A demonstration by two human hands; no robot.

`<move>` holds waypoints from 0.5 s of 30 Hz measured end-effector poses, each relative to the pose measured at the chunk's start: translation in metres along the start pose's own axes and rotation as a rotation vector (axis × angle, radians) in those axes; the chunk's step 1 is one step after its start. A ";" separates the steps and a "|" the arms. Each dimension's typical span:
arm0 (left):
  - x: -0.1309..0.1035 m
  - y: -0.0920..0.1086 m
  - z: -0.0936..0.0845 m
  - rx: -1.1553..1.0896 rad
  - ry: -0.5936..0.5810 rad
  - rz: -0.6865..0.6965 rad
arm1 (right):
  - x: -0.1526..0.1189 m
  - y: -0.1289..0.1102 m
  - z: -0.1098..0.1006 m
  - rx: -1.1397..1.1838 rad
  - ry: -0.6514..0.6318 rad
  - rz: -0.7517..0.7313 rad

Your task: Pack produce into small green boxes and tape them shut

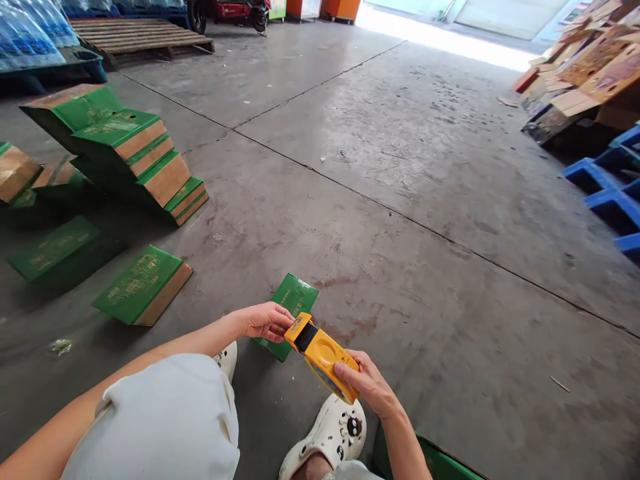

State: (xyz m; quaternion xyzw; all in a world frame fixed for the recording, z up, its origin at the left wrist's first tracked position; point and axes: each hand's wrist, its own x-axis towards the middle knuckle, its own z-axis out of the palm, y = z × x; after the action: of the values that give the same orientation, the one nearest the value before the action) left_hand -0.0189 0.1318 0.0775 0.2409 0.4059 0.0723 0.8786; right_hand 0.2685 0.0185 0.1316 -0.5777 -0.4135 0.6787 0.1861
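My right hand (367, 381) is closed around the rear of a yellow tape dispenser (327, 357), thumb on its upper side. The dispenser slants, its dark-topped front end up and to the left. At that front end my left hand (267, 321) pinches with its fingertips against the edge; whether a tape end is between them is too small to tell. Below and behind my left hand a flat green carton (295, 297) lies on the floor, partly covered by the hand and dispenser.
Left of me lie a green carton (143, 287), another (63, 250) and a leaning stack of cartons (135, 143). A wooden pallet (145, 33) is at the back left. Blue pallets (610, 183) and piled cardboard (595, 73) stand right. A green box edge (445, 463) shows below.
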 end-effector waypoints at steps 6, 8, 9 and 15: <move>0.011 -0.008 -0.005 0.135 0.199 0.230 | 0.015 -0.016 0.003 -0.033 -0.085 -0.027; 0.013 -0.006 -0.013 0.171 0.241 0.283 | 0.020 -0.024 -0.003 -0.064 -0.121 -0.012; 0.013 -0.002 -0.020 0.183 0.273 0.307 | 0.021 -0.028 -0.009 -0.088 -0.128 -0.003; -0.008 0.013 -0.086 0.192 0.537 0.404 | 0.006 -0.035 -0.065 -0.301 -0.072 0.109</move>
State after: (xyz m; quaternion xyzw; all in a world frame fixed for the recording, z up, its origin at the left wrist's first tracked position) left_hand -0.0876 0.1726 0.0412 0.3703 0.5716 0.2667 0.6819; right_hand 0.3203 0.0659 0.1562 -0.5960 -0.4849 0.6385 0.0456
